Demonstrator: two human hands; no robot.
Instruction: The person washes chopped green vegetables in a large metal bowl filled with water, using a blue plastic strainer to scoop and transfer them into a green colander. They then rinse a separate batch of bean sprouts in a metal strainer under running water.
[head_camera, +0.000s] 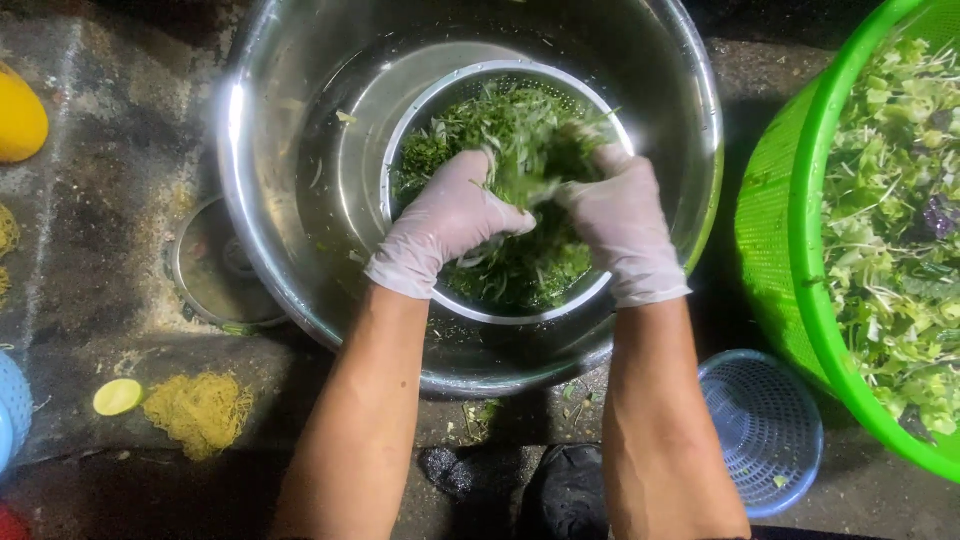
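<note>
- Inside large steel basin (300, 150): steel colander (420, 120) filled with chopped green herbs (520, 270).
- Left hand (445, 225), white-gloved, is closed on a clump of herbs.
- Right hand (620, 225), gloved, fingers curled into the same clump; hands nearly touching.
- Green basket (790, 230) of mixed salad leaves is set at right, small blue basket (765, 430) below it.

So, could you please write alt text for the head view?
Two gloved hands, left and right, grasp chopped greens in a metal colander set inside a large steel bowl. A green basket of salad leaves and a small blue basket sit at right.
</note>
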